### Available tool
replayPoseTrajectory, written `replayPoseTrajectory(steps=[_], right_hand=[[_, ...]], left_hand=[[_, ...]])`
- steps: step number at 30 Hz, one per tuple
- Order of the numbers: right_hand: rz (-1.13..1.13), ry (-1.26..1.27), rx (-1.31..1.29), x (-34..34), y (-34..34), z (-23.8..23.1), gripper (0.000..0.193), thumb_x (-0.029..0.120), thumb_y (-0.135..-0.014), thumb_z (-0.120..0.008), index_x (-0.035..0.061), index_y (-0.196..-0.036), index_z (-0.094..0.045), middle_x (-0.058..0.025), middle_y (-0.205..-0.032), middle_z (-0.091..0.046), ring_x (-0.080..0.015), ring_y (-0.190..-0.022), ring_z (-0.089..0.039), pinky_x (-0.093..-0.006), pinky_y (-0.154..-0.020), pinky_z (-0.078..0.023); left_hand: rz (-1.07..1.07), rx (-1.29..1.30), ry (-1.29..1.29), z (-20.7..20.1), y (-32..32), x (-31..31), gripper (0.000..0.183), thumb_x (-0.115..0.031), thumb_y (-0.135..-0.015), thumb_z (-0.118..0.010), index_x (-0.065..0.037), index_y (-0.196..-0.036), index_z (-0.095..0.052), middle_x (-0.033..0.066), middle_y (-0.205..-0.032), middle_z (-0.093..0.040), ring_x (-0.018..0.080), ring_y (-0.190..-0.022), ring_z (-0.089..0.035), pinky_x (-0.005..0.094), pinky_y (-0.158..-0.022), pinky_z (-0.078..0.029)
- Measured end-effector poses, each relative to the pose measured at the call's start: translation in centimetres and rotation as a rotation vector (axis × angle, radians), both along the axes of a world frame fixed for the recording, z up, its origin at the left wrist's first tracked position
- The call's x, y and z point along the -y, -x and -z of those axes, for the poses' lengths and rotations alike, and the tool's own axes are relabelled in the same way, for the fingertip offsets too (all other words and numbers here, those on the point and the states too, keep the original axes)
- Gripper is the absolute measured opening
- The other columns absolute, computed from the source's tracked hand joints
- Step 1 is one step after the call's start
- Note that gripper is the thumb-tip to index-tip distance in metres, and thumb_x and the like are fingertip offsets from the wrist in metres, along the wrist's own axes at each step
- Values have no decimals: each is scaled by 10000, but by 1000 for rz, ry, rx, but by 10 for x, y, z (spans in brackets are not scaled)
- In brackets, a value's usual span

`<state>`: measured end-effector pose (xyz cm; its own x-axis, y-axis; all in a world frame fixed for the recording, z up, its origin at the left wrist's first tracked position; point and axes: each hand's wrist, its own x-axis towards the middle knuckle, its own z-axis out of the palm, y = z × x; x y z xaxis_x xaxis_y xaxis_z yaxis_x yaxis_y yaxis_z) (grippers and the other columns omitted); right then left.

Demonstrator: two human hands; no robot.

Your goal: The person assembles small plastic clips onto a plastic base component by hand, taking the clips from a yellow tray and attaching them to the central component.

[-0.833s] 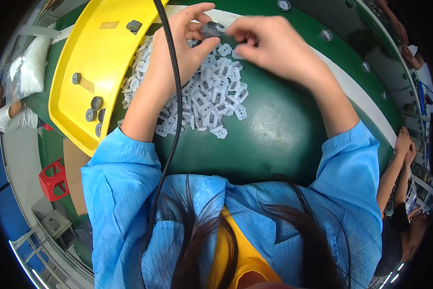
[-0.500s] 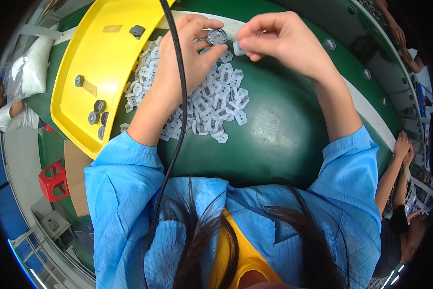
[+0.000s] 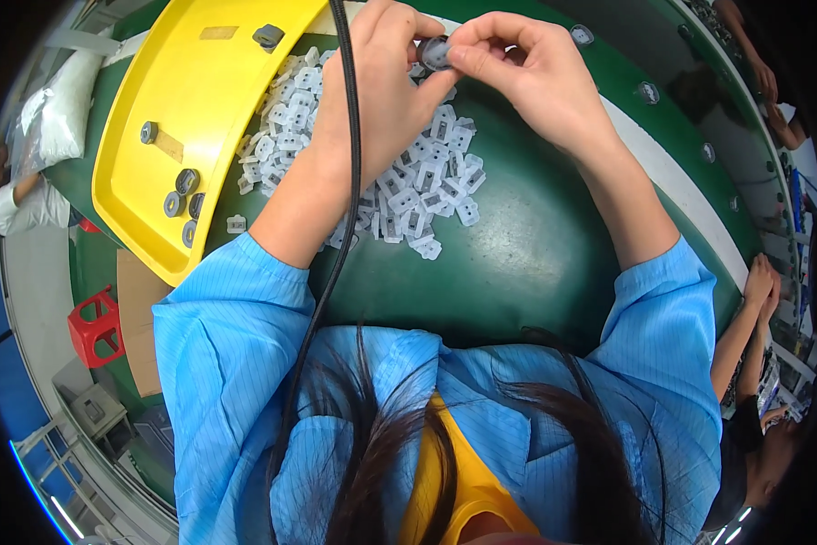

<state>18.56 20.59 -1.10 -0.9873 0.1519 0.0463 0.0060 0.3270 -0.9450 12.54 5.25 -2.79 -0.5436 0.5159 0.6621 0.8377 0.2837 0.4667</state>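
A: Where's the grey round part [image 3: 435, 53]?

B: Far side of the green table [image 3: 517, 263], between the left hand [image 3: 386, 86] and the right hand [image 3: 546, 82]. Round outline, so no clear long axis; its face looks tilted.

A: Which hand is nearer?

B: Both touch it. Left hand grips it, thumb below, fingers beyond. Right hand has thumb and forefinger closed together at its right edge; whether a separate piece is pinched there, I can't make out (the fingertips cover it).

A: And the pale pieces?

B: The pile of pale pieces [image 3: 408, 195] lies nearer the body than the part, mostly to its left. The left forearm passes above it, so the left side is the closer.

A: Counts?

B: 1 grey round part in hand. 6 dark grey pieces [image 3: 188, 181] in the yellow tray [image 3: 122, 195], at the left of the pile: 4 clustered near the tray's near end, 2 well apart from them. 1 loose pale piece [image 3: 236, 224] by the tray's edge. Pile overlaps too much to count. On the green strip [image 3: 676, 118] at far right, 4 small round items [image 3: 648, 92], spaced out in a row.
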Motion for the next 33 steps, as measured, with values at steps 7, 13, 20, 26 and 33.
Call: replayPoseTrajectory(steps=[7, 13, 20, 26, 33], right_hand=[[111, -611, -427, 5, -7, -5, 145, 135, -794, -685, 8, -843, -634, 0, -744, -620, -55, -643, -500, -229, -561, -410], [-10, 91, -92, -9, 3, 2, 224, 111, -770, -688, -6, -935, -591, -45, -828, -584, -112, -763, -547, -256, -698, -465], [-295, 197, 204, -32, 0, -11, 171, 30, -747, -658, 0, -912, -624, -38, -807, -639, -79, -731, -609, -200, -703, -498], [-147, -105, -73, -5, -8, -17, 159, 42, -714, -588, 24, -872, -580, -6, -805, -587, -58, -737, -552, -199, -693, -462], [-262, 604, 186, -41, 8, 10, 256, 84, -780, -587, 48, -1033, -570, -5, -915, -578, -72, -802, -512, -212, -732, -418]], left_hand=[[68, 97, -49, 3, 1, -3, 320, 14, -633, -759, -9, -909, -599, 64, -857, -560, 138, -679, -544, 243, -635, -499], [120, 96, -32, -4, -5, -2, 326, -8, -629, -774, -15, -912, -612, 75, -885, -575, 174, -768, -572, 263, -686, -501], [237, -137, 114, -8, 4, 6, 353, -64, -604, -792, -55, -928, -650, 60, -925, -611, 230, -885, -582, 310, -757, -468], [170, -187, 33, -9, -4, 5, 363, -49, -612, -773, -75, -952, -647, 66, -921, -607, 248, -913, -578, 334, -799, -445], [196, -39, 78, -31, 9, 15, 375, -85, -715, -726, -43, -1063, -593, 136, -988, -606, 289, -953, -593, 369, -827, -472]])
